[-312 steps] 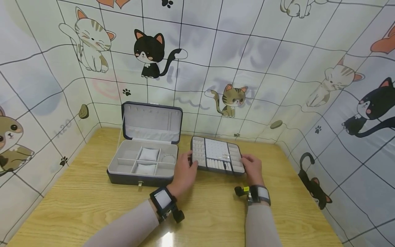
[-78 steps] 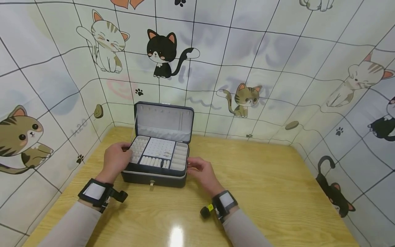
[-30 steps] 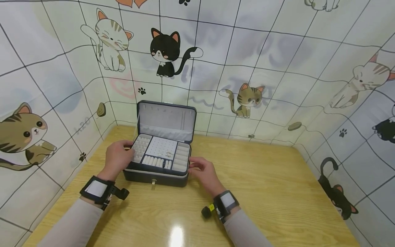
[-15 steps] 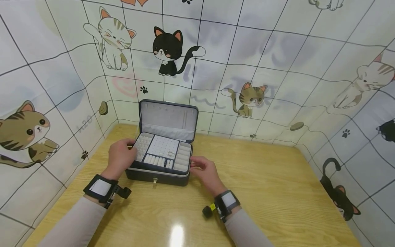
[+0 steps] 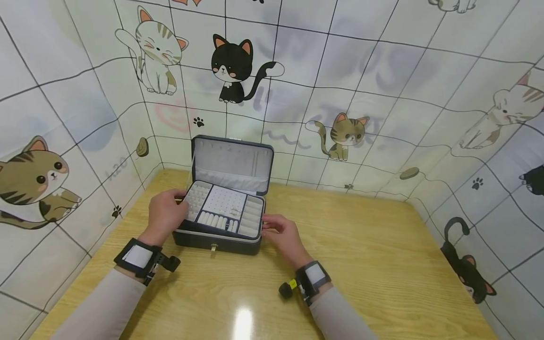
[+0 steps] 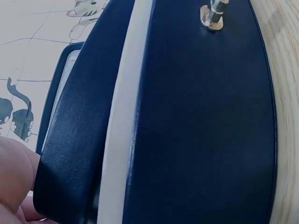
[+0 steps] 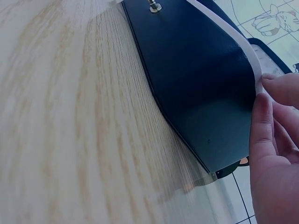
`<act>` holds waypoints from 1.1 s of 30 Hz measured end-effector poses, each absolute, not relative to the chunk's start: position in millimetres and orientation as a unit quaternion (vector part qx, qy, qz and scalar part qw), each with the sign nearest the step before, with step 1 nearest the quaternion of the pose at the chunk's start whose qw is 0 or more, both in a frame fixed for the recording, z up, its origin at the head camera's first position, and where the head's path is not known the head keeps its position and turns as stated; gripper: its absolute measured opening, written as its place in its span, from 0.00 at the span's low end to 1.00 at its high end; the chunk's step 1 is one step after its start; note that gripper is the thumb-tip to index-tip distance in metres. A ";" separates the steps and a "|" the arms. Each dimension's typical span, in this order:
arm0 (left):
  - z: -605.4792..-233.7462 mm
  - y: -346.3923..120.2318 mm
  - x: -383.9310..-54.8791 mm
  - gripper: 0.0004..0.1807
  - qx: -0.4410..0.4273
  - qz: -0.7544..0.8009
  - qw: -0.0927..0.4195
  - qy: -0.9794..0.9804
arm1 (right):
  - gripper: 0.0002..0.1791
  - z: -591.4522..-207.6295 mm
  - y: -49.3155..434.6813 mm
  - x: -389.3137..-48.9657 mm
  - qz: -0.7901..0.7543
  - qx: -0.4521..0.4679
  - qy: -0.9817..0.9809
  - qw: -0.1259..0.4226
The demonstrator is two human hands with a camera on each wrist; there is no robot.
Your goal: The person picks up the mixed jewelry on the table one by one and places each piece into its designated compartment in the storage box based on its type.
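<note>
A dark blue jewelry box (image 5: 216,240) stands with its lid (image 5: 231,163) up. Its removable tray (image 5: 223,200) sits askew over the base, tilted, its left front end raised above the white rim (image 6: 119,121). Pearl-like earrings (image 5: 234,211) lie on the tray's dotted panel. My left hand (image 5: 165,215) pinches the tray's left end; part of that hold is hidden in the head view. At the box's right end, my right hand (image 5: 285,240) touches the right corner near the rim with thumb and fingertip. The compartments under the tray are covered.
The box stands on a wooden table (image 5: 352,255), near its back edge. A cat-patterned cloth (image 5: 297,61) hangs behind and at both sides. A small metal clasp (image 5: 214,247) is on the box's front. Wrist cameras are strapped to both wrists.
Earlier, both hands held the tray right of the box, whose compartments showed white cushions and a bracelet. Since then the tray came over the base. In the last second, almost nothing moved.
</note>
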State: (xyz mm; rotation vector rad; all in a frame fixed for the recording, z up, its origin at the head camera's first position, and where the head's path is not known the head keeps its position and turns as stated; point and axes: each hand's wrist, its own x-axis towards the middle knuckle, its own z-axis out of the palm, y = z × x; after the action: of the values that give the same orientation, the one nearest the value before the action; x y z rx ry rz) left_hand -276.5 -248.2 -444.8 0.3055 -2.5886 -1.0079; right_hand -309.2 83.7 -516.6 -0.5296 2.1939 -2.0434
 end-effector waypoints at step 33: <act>-452.3 -247.7 -279.0 0.19 0.077 -0.314 0.183 -0.929 | 0.22 -518.3 85.0 -311.5 -0.667 -0.173 0.723 0.051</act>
State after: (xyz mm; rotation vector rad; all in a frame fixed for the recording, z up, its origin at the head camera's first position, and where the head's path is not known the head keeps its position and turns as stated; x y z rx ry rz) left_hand -279.0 -247.7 -452.3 0.2185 -2.6197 -0.8851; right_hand -311.5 85.0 -518.3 -0.5278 2.1997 -2.0297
